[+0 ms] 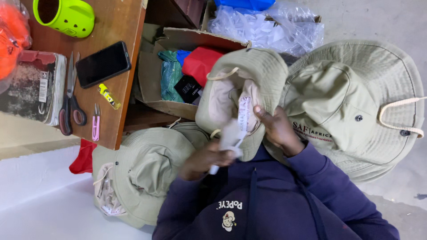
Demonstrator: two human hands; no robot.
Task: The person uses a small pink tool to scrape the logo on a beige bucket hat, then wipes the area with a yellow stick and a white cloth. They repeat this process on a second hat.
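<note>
I hold a tan sun hat (255, 73) up in front of my chest, inside out, its open side facing me. My left hand (207, 158) pinches the long white tag (240, 122); my right hand (278, 129) grips the brim. The tag runs up and down. If I tug hard, I think it could rip off.

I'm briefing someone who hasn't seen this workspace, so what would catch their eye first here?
First, the khaki bucket hat held inside-out at the centre, the left hand and right hand working at its white inner label. More khaki hats flank it: a large one on the right, another lower left. On the wooden table upper left lie a bright green mug, a black phone and scissors.
</note>
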